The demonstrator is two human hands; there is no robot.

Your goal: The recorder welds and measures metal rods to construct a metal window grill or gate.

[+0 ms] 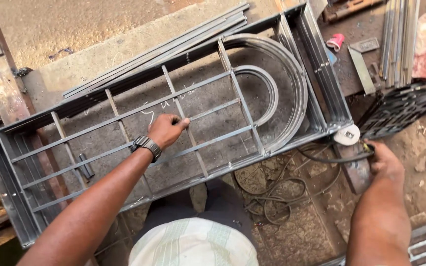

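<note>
My left hand [166,129] sat mid-frame, fingers pinched narrow on a thin crossbar [186,130] of the steel window frame [316,69]. Frame lay flat on the workbench [99,56], long axis running lower left to upper right, w/ its curved arch end [292,74] pointing upper right. My right hand [383,160], at right edge, was closed round a black cable [326,158] beside a white tape roll [346,134].

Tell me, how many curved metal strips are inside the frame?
2. The large outer arch runs along the right end of the metal frame. The smaller inner arch sits inside it. Stacked layers may hide more beneath.
</note>
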